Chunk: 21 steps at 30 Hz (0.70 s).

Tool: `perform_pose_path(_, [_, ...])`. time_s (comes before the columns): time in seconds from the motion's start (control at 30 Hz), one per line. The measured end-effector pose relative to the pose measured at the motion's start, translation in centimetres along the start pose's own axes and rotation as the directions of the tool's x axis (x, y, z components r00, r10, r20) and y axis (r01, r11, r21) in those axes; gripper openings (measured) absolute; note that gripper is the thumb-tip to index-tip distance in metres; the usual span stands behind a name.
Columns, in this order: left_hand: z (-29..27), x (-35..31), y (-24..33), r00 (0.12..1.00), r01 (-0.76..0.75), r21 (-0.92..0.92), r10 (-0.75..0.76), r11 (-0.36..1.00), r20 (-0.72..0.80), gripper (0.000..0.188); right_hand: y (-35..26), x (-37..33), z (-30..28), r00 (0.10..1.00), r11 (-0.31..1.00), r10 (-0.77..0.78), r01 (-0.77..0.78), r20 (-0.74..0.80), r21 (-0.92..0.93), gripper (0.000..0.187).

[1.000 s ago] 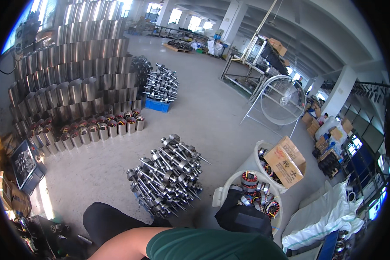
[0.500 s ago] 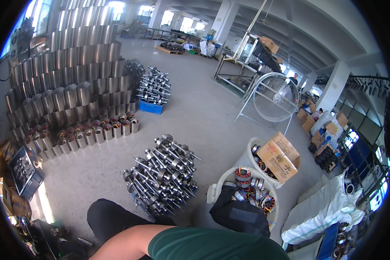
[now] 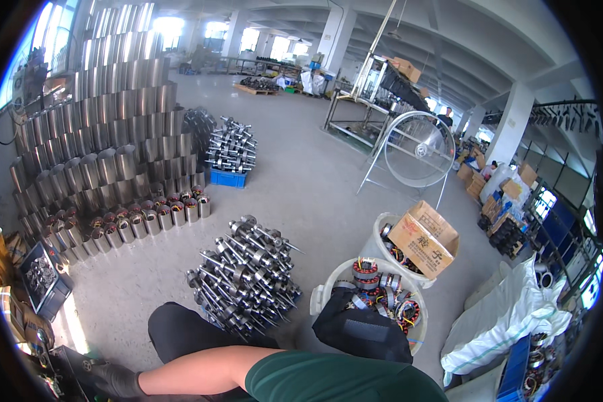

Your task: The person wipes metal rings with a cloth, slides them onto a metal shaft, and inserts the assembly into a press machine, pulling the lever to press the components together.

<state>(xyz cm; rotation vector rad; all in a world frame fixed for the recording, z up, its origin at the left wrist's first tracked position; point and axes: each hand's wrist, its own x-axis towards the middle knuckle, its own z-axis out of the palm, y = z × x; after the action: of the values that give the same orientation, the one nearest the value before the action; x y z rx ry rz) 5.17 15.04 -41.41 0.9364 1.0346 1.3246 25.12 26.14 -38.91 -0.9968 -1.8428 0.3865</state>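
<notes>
Across the lower edge my right arm, in a green sleeve, reaches to the left. At its end my right hand (image 3: 119,380), in a dark glove, is by a dark metal box or fixture (image 3: 70,365) in the lower left corner. Its fingers blend into the dark surroundings, so whether they hold anything is unclear. My left hand is out of sight. Just beyond my dark-trousered knee (image 3: 174,328) stands a heap of motor rotors (image 3: 244,278) with steel shafts, stacked on the floor.
Right of the heap, a white tub (image 3: 321,295) holds wound stators (image 3: 365,271), partly under black cloth (image 3: 362,331). Behind it a cardboard box (image 3: 422,238) sits on another tub. Steel tubes (image 3: 107,164) rise in rows at left. A large round fan (image 3: 419,151) and white sacks (image 3: 502,321) stand right.
My right forearm has swung up a little, bringing the gloved hand into view at the lower left. The knee has shifted slightly right, and the view has turned a little.
</notes>
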Motion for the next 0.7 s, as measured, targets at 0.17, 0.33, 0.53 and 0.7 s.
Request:
perform_pose_path(0.17, [1.1,-0.3,-1.0,0.992,0.113,-0.212,-0.098,0.971,0.081,0.032,-3.3,0.1,-0.8,0.977,0.963,-0.195,0.208,-0.089,0.169,0.042])
perform_pose_path(0.33, [2.3,-1.3,-0.2,0.965,0.241,-0.366,-0.184,0.899,0.185,0.031,-3.2,-2.7,1.7,0.932,0.944,-0.323,0.305,0.167,0.126,0.039])
perform_pose_path(0.53, [2.7,-2.0,-0.6,0.908,0.410,-0.540,-0.270,0.735,0.321,0.030,-5.2,-3.0,0.3,0.927,0.993,-0.115,0.094,0.356,0.075,0.036])
perform_pose_path(0.7, [3.4,-2.1,0.2,0.844,0.530,-0.631,-0.286,0.566,0.453,0.029,-4.2,-2.0,1.0,0.961,0.977,-0.098,0.044,0.257,0.207,0.027])
